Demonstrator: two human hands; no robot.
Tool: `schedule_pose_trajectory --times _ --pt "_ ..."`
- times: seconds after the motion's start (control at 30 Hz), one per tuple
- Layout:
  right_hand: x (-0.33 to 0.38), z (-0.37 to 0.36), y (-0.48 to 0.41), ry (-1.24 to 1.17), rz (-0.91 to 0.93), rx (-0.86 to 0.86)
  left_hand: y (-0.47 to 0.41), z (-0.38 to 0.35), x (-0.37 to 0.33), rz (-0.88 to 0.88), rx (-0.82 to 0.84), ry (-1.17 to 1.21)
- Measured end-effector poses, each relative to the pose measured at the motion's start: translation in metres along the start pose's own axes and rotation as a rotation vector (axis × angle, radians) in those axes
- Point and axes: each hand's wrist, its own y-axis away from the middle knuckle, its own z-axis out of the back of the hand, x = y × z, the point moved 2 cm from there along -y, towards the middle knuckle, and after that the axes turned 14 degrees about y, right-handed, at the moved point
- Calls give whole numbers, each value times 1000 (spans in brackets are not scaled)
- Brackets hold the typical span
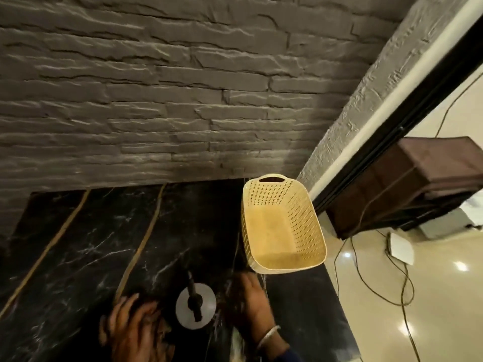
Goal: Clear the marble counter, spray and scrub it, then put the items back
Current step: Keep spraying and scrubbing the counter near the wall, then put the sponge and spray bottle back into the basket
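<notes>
1. The black marble counter [86, 244] is seen almost bare; an empty yellow perforated basket [282, 226] sits at its right side, close to the edge above the shiny floor [444, 296].
2. The right hand [251, 301] is laid just below the basket with fingers extended. Whether the basket is touched or anything is gripped cannot be told, the spot being dark and blurred.
3. The left hand [133, 322] is curled at the near edge. Whether something is held cannot be told.
4. A grey disc with a dark stem [195, 304] is seen between the hands; its nature is unclear.
5. The basket could be nudged off the right edge if it is brushed by the right hand, being light and near the drop.
6. The disc item could be knocked by either hand, both being set close beside it.
7. Loose cables [376, 291] are strewn on the floor and could be snagged if the basket is carried that way.
</notes>
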Motion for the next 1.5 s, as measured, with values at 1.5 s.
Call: schedule_pose_trajectory --times 1.5 --pt "114 75 -168 -37 -172 -57 -200 198 -69 479 -316 603"
